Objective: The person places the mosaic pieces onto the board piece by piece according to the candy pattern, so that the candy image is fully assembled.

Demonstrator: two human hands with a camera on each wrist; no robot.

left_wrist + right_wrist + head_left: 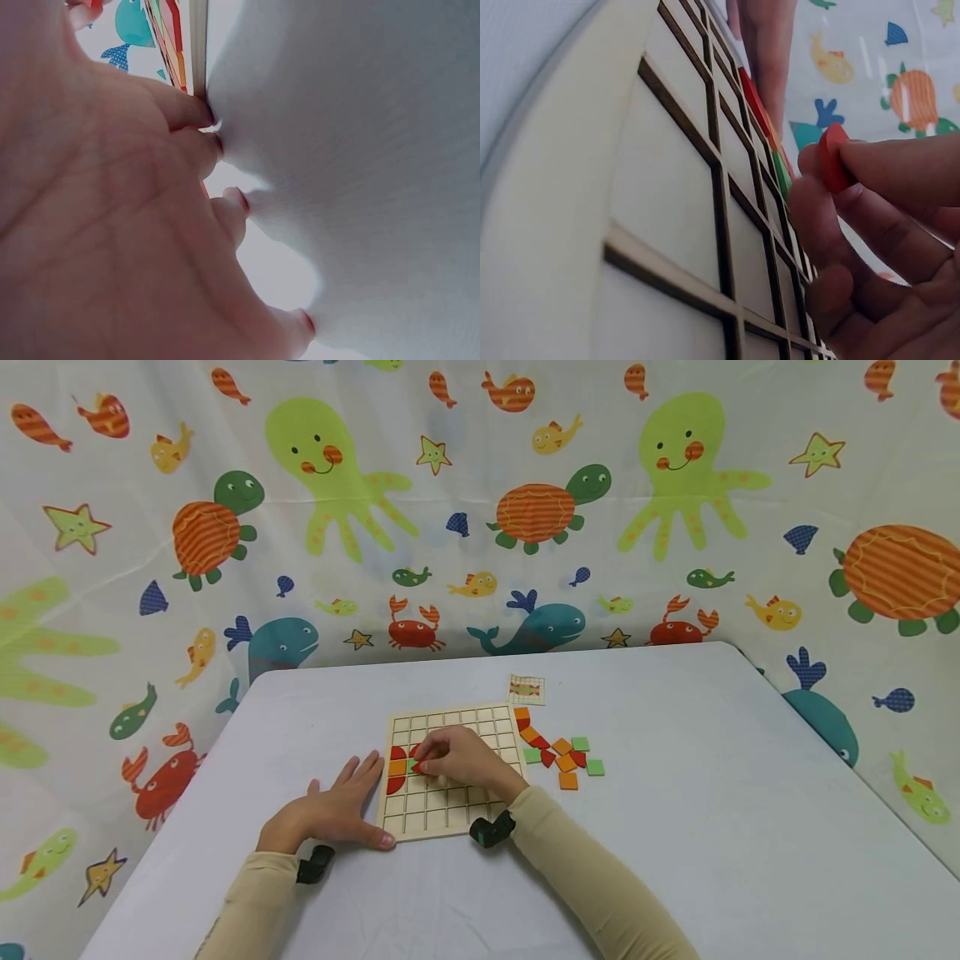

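Note:
A wooden grid board [450, 818] lies on the white table. Along its left side sit a red quarter-round tile [397, 752], an orange square tile [397, 767] and another red tile [395, 786], with a green tile [412, 765] beside the orange one. My right hand [461, 760] is over the board and pinches a small red tile [832, 159] between thumb and fingers, close to the green tile. My left hand [337, 806] rests on the table with fingers spread, thumb and fingertips at the board's left edge; its palm fills much of the left wrist view.
Right of the board lie several loose orange, red and green tiles [566, 763]. A small pattern card [527, 690] lies behind the board's far right corner. Behind the table hangs a curtain [465, 435] printed with sea animals.

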